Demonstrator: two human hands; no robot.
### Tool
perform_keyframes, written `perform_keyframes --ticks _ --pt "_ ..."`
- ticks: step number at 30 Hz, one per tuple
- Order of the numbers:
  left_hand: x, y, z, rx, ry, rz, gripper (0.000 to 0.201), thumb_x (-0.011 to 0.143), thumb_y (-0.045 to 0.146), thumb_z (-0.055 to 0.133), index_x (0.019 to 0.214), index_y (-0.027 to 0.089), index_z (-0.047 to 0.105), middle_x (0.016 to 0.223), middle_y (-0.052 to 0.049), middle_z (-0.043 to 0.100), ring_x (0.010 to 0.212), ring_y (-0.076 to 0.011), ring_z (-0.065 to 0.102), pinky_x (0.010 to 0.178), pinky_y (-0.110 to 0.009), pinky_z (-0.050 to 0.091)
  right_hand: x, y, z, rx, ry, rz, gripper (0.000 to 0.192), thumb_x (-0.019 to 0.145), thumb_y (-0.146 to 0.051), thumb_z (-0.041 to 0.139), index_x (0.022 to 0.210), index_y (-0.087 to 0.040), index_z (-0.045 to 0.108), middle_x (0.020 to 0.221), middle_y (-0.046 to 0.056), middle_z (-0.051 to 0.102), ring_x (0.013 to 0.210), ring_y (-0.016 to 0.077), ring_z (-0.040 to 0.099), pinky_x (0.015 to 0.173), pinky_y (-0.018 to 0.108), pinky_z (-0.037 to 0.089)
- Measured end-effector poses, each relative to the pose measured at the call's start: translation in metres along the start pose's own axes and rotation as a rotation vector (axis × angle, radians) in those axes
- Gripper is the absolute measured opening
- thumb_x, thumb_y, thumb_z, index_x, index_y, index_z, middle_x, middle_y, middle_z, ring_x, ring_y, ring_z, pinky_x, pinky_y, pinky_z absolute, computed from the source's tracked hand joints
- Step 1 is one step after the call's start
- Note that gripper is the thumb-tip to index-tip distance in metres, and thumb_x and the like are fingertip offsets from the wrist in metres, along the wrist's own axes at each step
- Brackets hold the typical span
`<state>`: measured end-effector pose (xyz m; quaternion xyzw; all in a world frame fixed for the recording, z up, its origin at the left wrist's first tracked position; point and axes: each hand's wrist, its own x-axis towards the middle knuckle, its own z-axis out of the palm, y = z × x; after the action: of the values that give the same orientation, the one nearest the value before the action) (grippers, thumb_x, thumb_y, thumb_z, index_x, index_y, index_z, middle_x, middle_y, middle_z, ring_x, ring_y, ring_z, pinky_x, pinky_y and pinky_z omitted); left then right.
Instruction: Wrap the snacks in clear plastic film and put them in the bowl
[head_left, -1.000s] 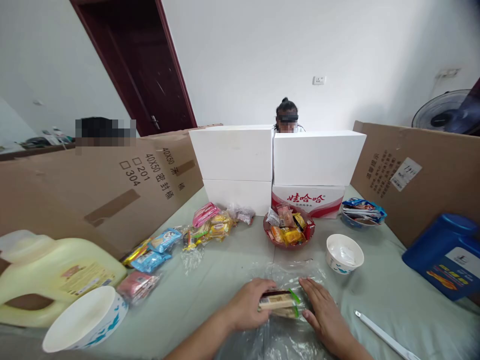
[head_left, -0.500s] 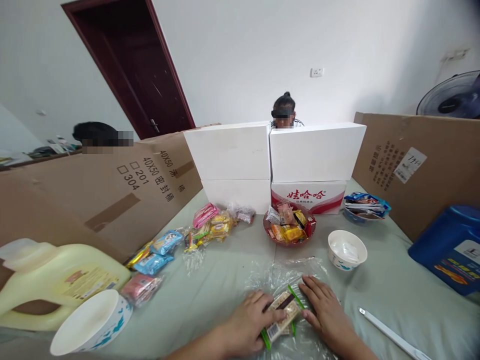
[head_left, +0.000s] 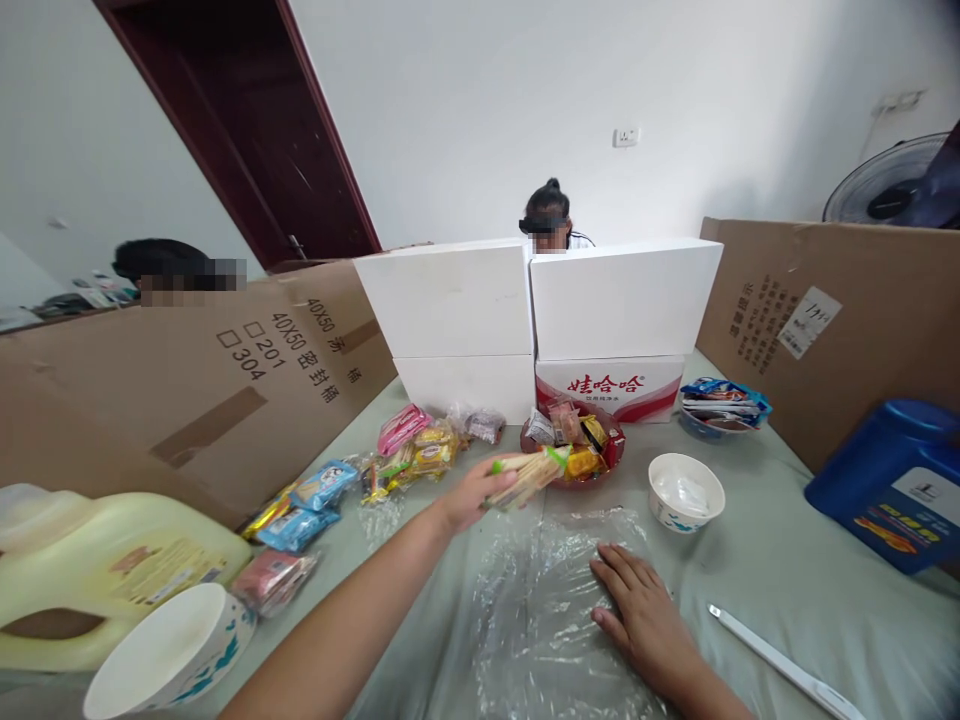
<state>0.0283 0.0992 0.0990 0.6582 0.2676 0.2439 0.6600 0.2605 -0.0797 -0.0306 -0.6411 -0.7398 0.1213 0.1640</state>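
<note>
My left hand point(head_left: 469, 494) is stretched forward over the table and grips a beige snack pack with green ends point(head_left: 529, 473), held just in front of the red bowl of snacks point(head_left: 609, 463). My right hand point(head_left: 643, 615) lies flat, fingers apart, on a sheet of clear plastic wrap point(head_left: 536, 600) spread on the pale green tablecloth. A loose pile of wrapped snacks point(head_left: 420, 450) sits left of the bowl.
White boxes point(head_left: 540, 310) and cardboard panels point(head_left: 187, 380) wall in the table; a person sits behind them. A white paper bowl point(head_left: 685, 491), a blue jug point(head_left: 892, 490), a yellow jug point(head_left: 112, 565), another white bowl point(head_left: 161, 650) and a white strip point(head_left: 772, 665) stand around.
My left hand lifted the snack pack off the plastic wrap and carried it forward toward the red bowl. My right hand stayed down on the wrap.
</note>
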Motion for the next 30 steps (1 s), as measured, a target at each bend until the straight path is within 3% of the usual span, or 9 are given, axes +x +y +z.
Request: perform_keyframes --ticks 4,9,12,18,22,24,26,28,30 --pt "0.075 0.018 0.016 0.387 -0.035 -0.006 0.062 0.081 0.057 0.059 0.122 0.01 0.06 0.095 -0.012 0.071 0.081 -0.0233 0.068 0.071 -0.033 0.053 0.0 -0.002 -0.002 0.005 0.018 0.0 0.055 0.091 -0.056 0.045 0.136 -0.025 0.05 0.148 0.008 0.042 0.137 0.0271 0.036 0.111 0.048 0.031" --pt "0.128 0.001 0.03 0.698 -0.009 -0.015 0.022 0.067 0.032 0.076 0.077 0.015 0.068 0.064 -0.001 0.065 0.071 -0.022 0.064 0.068 -0.029 0.049 -0.001 -0.004 -0.004 0.011 0.018 0.01 0.056 0.091 -0.057 0.045 0.136 -0.024 0.052 0.144 0.01 0.047 0.133 0.0284 0.041 0.109 0.048 0.033" --pt "0.129 -0.009 0.032 0.875 0.042 0.019 0.015 0.067 0.021 0.072 0.08 0.017 0.066 0.073 -0.002 0.066 0.079 -0.0226 0.063 0.073 -0.028 0.047 0.0 -0.004 -0.003 0.021 0.02 0.018 0.055 0.091 -0.056 0.046 0.136 -0.026 0.051 0.143 0.009 0.048 0.132 0.0282 0.042 0.109 0.049 0.032" --pt "0.101 -0.009 0.034 1.119 0.033 0.044 0.028 0.072 0.019 0.067 0.1 0.021 0.061 0.085 -0.002 0.066 0.081 -0.0219 0.062 0.074 -0.029 0.047 0.002 -0.004 -0.003 0.016 -0.006 0.031 0.053 0.092 -0.053 0.045 0.137 -0.026 0.05 0.149 0.006 0.04 0.137 0.0269 0.034 0.112 0.047 0.027" --pt "0.085 -0.006 0.057 1.238 0.098 0.151 0.02 0.082 0.028 0.06 0.099 0.017 0.06 0.107 -0.012 0.061 0.103 -0.0298 0.055 0.09 -0.041 0.042 0.002 -0.004 -0.002 -0.008 -0.006 0.025 0.054 0.092 -0.053 0.043 0.138 -0.025 0.048 0.15 0.005 0.039 0.138 0.0267 0.033 0.113 0.046 0.027" --pt "0.08 -0.013 0.08 1.351 0.013 0.323 0.017 0.089 0.024 0.049 0.1 0.016 0.06 0.109 -0.014 0.06 0.108 -0.029 0.052 0.095 -0.042 0.039 0.001 -0.004 -0.001 -0.024 0.015 0.009 0.053 0.092 -0.052 0.045 0.137 -0.024 0.049 0.149 0.006 0.041 0.136 0.0274 0.035 0.112 0.046 0.028" --pt "0.079 -0.029 0.108 1.478 -0.259 0.492 0.018 0.089 0.019 0.047 0.099 0.016 0.061 0.102 -0.012 0.063 0.102 -0.0253 0.055 0.091 -0.038 0.041 0.001 -0.005 0.0 -0.046 0.041 0.003 0.052 0.09 -0.048 0.05 0.136 -0.023 0.051 0.144 0.008 0.046 0.134 0.0286 0.038 0.111 0.046 0.029" --pt "0.082 -0.047 0.132 1.551 -0.425 0.494 0.024 0.088 0.021 0.05 0.11 0.017 0.059 0.109 -0.012 0.062 0.103 -0.0242 0.056 0.087 -0.035 0.043 0.001 -0.006 0.002 -0.07 0.063 0.019 0.051 0.087 -0.043 0.055 0.133 -0.021 0.053 0.138 0.01 0.052 0.129 0.0299 0.043 0.109 0.047 0.031" --pt "0.089 -0.06 0.147 1.584 -0.437 0.43 0.033 0.085 0.025 0.057 0.116 0.017 0.058 0.112 -0.013 0.063 0.101 -0.0257 0.058 0.082 -0.036 0.045 0.001 -0.007 0.002 -0.086 0.069 0.033 0.049 0.085 -0.039 0.058 0.131 -0.021 0.054 0.133 0.011 0.056 0.125 0.0302 0.047 0.107 0.048 0.033"
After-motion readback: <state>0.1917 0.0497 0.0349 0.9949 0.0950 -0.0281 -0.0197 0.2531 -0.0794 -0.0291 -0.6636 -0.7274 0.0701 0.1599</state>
